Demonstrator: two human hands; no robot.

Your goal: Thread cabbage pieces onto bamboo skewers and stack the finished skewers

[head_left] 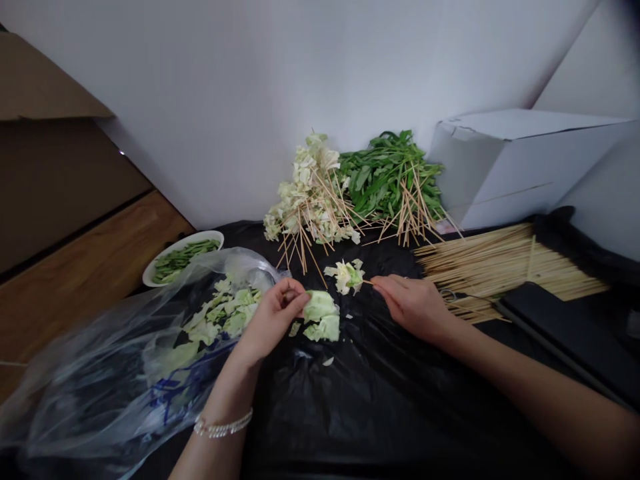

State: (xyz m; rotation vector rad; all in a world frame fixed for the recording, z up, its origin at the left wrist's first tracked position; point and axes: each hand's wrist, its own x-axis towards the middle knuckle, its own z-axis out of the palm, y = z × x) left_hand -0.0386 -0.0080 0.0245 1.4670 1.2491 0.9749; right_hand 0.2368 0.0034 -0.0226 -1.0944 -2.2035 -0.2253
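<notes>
My left hand (280, 313) pinches the edge of a pale green cabbage leaf piece (321, 307) low over the black plastic sheet (320, 407). Another piece lies against it just below; whether they are joined I cannot tell. My right hand (413, 303) is closed around a thin wooden skewer (368, 282), most of it hidden in the fist. Several crumpled cabbage pieces (349, 276) are threaded on the skewer's far end, which points left. Close to my left hand, a clear plastic bag (115, 347) holds loose torn cabbage (227, 310).
Skewered cabbage (310, 180) and skewered leafy greens (383, 177) are piled against the wall. At the left stands a white bowl (219, 238) of cut green vegetables. Bare skewers (480, 260) lie at right, near a black flat object (565, 327) and a white box (530, 160).
</notes>
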